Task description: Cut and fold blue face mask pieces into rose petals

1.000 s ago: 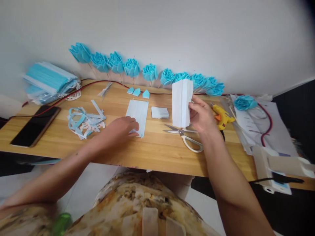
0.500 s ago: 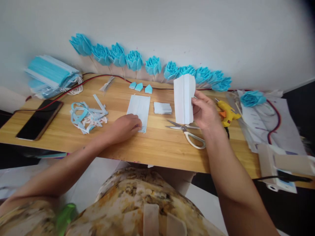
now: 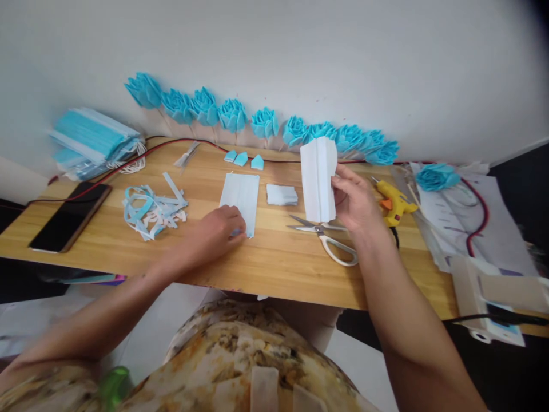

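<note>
My right hand [image 3: 354, 197] is closed on the side edge of a white pleated mask sheet [image 3: 318, 180], held upright above the table. Beneath it lie open scissors [image 3: 338, 252] with white handles. My left hand [image 3: 225, 226] has its fingers curled over the lower edge of a pale mask sheet [image 3: 242, 191] lying flat, and a bit of blue shows between the fingers. Between the two sheets sits a small folded white stack [image 3: 282, 195]. Three small blue pointed pieces [image 3: 242, 159] lie behind the flat sheet.
Several blue fabric flowers [image 3: 234, 115] lean along the wall. At left are stacked face masks [image 3: 94, 137], a phone [image 3: 68, 217] and a heap of cut strips [image 3: 154, 206]. A yellow glue gun [image 3: 397, 203] rests at right, near another blue flower [image 3: 437, 176] on papers.
The view has tilted slightly, so everything sits a little lower. My left fingers have shifted at the flat sheet's lower edge. My right hand still holds its sheet.
</note>
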Demonstrator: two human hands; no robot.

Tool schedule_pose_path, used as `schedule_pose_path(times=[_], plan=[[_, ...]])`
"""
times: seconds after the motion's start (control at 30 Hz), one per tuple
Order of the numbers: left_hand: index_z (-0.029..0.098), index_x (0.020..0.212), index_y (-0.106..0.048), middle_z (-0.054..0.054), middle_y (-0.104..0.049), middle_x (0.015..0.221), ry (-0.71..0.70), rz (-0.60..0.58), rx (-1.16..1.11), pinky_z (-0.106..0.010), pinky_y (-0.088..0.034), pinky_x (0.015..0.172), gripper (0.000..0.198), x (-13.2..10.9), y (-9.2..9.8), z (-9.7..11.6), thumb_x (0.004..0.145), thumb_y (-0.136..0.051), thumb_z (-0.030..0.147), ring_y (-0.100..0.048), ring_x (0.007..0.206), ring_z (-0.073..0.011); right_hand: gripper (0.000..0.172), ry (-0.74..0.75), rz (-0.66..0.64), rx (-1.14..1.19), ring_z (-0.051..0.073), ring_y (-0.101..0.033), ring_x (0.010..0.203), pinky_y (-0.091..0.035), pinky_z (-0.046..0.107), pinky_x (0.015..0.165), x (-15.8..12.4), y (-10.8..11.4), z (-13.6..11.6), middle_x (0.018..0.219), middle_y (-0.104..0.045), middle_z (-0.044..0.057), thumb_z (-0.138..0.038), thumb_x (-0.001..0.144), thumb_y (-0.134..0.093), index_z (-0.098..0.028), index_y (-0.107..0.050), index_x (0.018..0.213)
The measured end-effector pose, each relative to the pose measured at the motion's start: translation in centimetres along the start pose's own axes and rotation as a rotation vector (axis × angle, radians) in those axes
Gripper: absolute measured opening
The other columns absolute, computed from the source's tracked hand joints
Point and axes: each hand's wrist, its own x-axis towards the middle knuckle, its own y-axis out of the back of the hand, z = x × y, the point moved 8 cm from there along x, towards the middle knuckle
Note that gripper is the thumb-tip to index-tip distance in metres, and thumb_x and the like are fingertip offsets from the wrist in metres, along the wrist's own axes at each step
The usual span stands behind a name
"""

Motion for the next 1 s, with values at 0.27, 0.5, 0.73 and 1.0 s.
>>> schedule_pose_path(times=[0.27, 0.5, 0.73, 1.0], plan=[[0.015, 0.097, -0.071, -0.013, -0.07, 0.103, -0.063, 0.038, 0.009, -0.044, -0.053, 0.089, 0.022, -1.0, -1.3, 1.4, 0.099, -0.052, 0.025, -0.063, 0.096, -0.0277, 0.029, -0.034, 0.012, 0.03, 0.017, -0.066, 0.065, -0.049, 0.03, 0.056, -0.1, 0.0, 0.1, 0.079, -0.077, -0.002, -0.032, 0.068, -0.08, -0.03, -0.079, 0.097], [0.018, 0.116, -0.07, -0.014, -0.072, 0.124, -0.013, 0.159, -0.03, -0.044, -0.053, 0.101, 0.03, -2.7, 1.1, -2.3, 0.103, -0.048, 0.034, -0.066, 0.118, -0.0272, 0.03, -0.004, 0.032, -0.005, 0.017, -0.066, 0.064, -0.052, 0.031, 0.056, 0.1, 0.5, 0.3, 0.079, -0.076, -0.002, -0.033, 0.068, -0.082, -0.029, -0.078, 0.097], [0.012, 0.127, -0.066, -0.021, -0.064, 0.14, 0.378, 0.318, 0.293, -0.056, -0.042, 0.113, 0.051, -8.2, 7.1, -14.0, 0.099, -0.046, 0.049, -0.057, 0.132, -0.0375, 0.03, -0.034, 0.019, -0.014, 0.018, -0.069, 0.067, -0.054, 0.031, 0.059, 0.1, 0.2, 0.3, 0.081, -0.077, -0.002, -0.032, 0.068, -0.082, -0.029, -0.078, 0.097], [0.019, 0.125, -0.07, -0.017, -0.065, 0.142, 0.235, 0.219, 0.054, -0.054, -0.039, 0.117, 0.054, -7.0, 5.5, -16.5, 0.1, -0.041, 0.058, -0.053, 0.138, -0.0323, 0.028, -0.068, 0.063, 0.036, 0.014, -0.061, 0.057, -0.047, 0.026, 0.051, -0.1, 0.0, 0.5, 0.071, -0.074, -0.005, -0.025, 0.064, -0.081, -0.028, -0.08, 0.092]])
